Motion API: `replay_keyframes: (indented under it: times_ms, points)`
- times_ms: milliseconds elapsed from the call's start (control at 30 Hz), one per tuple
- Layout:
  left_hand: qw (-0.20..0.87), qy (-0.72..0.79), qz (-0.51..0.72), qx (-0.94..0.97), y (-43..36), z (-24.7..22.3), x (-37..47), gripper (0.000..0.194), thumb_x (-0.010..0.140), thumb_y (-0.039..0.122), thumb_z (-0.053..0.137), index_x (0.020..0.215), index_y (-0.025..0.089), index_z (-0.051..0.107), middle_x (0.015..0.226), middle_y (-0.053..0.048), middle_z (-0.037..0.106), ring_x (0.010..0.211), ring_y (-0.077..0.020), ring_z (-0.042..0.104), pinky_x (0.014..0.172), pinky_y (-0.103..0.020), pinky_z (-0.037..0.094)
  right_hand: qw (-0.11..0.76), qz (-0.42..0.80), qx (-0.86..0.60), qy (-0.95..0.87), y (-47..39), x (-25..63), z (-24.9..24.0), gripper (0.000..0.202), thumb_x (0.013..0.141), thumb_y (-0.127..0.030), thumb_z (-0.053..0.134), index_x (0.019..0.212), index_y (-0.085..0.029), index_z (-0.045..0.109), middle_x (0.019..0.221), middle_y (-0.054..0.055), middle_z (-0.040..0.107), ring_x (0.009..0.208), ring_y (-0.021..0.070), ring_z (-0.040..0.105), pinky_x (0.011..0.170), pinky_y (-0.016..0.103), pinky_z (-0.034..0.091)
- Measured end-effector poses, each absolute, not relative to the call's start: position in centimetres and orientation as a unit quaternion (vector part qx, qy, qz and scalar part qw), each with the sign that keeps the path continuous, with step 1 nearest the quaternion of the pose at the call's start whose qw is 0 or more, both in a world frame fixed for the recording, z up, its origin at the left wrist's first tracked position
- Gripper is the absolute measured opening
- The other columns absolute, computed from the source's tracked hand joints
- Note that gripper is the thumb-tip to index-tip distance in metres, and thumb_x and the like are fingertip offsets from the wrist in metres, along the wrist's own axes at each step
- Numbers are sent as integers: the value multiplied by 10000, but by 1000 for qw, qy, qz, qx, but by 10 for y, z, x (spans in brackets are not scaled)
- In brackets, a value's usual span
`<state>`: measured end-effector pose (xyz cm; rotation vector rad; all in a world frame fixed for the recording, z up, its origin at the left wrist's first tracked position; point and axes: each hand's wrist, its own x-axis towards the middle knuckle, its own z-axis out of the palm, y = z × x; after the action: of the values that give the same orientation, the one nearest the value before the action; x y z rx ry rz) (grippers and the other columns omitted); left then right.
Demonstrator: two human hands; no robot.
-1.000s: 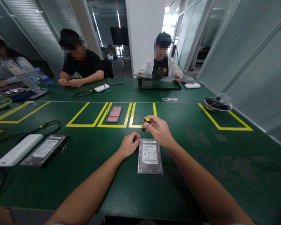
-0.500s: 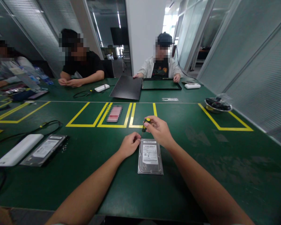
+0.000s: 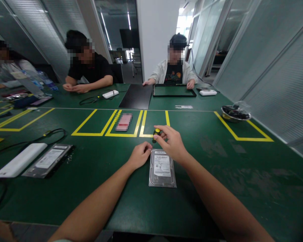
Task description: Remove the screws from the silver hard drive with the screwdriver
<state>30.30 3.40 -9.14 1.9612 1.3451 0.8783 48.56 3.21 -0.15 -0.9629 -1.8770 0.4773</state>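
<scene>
A silver hard disk drive (image 3: 169, 169) with a white label lies flat on the green table, its long side pointing away from me. My right hand (image 3: 171, 137), fingers closed, grips a small yellow-and-black screwdriver (image 3: 156, 133) above the drive's far left corner. The screwdriver's tip is too small to make out. At that same corner my left hand (image 3: 141, 153) rests on the table with its fingers curled together. What those fingers pinch, if anything, is hidden.
Left lie a second drive (image 3: 50, 159), tiny loose screws (image 3: 69, 158) and a white power bank (image 3: 21, 160) with a cable. Yellow tape marks run ahead. A metal bowl (image 3: 236, 116) stands right. Across the table, a person holds a black panel (image 3: 136, 96) beside a black frame (image 3: 175, 95).
The screwdriver's handle has tipped slightly and shifted a little left in my right hand. My left hand has stayed put. The person opposite has lowered the black panel toward the table.
</scene>
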Motion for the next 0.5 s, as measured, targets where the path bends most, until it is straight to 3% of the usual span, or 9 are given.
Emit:
replay_keyframes:
  times_ms: [167,300,500]
  points:
    - [299,514,331,733,34,-89,304,89,837,226,524,830,181,601,768,-1,637,706,-149,568,653,-253,415,465,187,-402,-767,29,486,1,271,881,-221,583,1151,-218,608,933,35,677,709,138,600,691,296,503]
    - [303,512,332,732,30,-87,305,75,816,245,572,838,178,595,755,9,628,652,-134,544,631,-253,407,478,191,-382,-768,28,486,3,224,885,-227,586,1105,-205,627,1044,58,642,718,122,598,689,288,509]
    - [226,514,301,771,22,-83,305,354,746,475,716,902,187,582,855,-29,647,778,-196,555,695,-304,406,480,194,-372,-770,32,487,0,181,898,-272,609,1067,-222,651,996,45,655,790,144,608,727,301,505]
